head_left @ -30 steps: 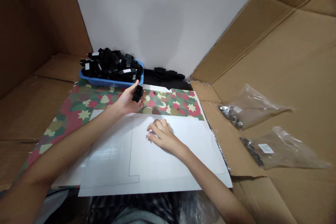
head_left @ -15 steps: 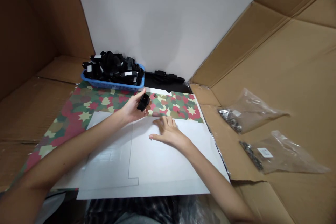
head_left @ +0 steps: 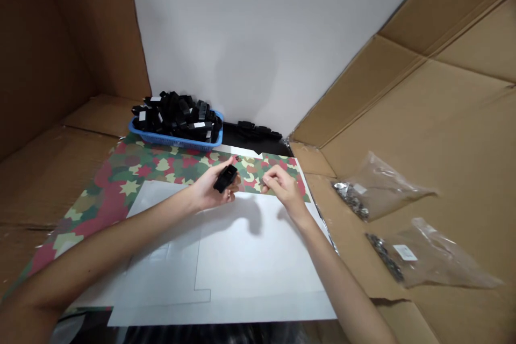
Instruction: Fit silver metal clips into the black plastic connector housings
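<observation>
A small black plastic housing (head_left: pixel 226 178) rests in my left hand (head_left: pixel 208 189), with the thumb along its top and the fingers curled beneath. My right hand (head_left: pixel 282 185) hovers to the right of it, thumb and fingertips pinched together over the far edge of the white paper (head_left: pixel 258 263). Whatever lies between those fingertips is too small to make out. A tiny dark part (head_left: pixel 237 158) lies on the camouflage-patterned sheet (head_left: pixel 108 188) just beyond my left hand.
At the back left stands a blue basket (head_left: pixel 173 141) heaped with black plastic parts. More black pieces (head_left: pixel 258 130) lie on a dark surface by the wall. Two clear bags of small metal parts (head_left: pixel 377 185) (head_left: pixel 419 258) rest on cardboard at the right. Cardboard walls (head_left: pixel 403 107) flank both sides.
My right hand has lifted off the paper and moved away from me to the right, its spread fingers closing into a pinch. The left still holds the black housing. The view has tilted slightly.
</observation>
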### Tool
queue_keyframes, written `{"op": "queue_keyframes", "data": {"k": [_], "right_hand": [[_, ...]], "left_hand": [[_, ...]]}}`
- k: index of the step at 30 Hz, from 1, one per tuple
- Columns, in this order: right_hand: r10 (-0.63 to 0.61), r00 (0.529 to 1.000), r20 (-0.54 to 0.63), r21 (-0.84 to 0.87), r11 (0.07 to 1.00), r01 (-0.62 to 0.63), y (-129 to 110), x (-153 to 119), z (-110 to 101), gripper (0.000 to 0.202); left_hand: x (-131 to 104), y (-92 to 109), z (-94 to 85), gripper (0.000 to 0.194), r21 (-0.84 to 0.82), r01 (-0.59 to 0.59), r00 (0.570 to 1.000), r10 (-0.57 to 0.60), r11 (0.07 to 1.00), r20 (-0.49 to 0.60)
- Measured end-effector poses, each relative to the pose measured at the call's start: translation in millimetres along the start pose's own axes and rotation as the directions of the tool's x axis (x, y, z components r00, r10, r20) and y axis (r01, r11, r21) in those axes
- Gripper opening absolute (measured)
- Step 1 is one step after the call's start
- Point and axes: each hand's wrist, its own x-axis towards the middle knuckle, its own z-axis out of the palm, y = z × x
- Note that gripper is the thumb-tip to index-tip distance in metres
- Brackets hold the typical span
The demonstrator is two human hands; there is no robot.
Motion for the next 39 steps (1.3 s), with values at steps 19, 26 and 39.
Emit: {"op": "queue_keyframes", "data": {"k": [19,26,39], "right_hand": [[-0.309,0.924,-0.226,0.004,0.948,0.318,-27,-27,10,0.019],[0.033,0.985,0.168,0.382,0.919,-0.096,-31,-24,5,0.026],[-0.596,0.803,0.003,-0.459,0.713,0.531,-71,-35,-6,0.021]], "left_hand": [[-21,-19,17.7,0.053,0.334,-0.135,0.959,0.038,0.933,0.282],[-20,-20,19.8,0.053,0.455,-0.144,0.972,0.041,0.879,0.230],[-22,-32,22.3,0.059,0.517,-0.065,0.990,-0.010,0.854,0.142]]}}
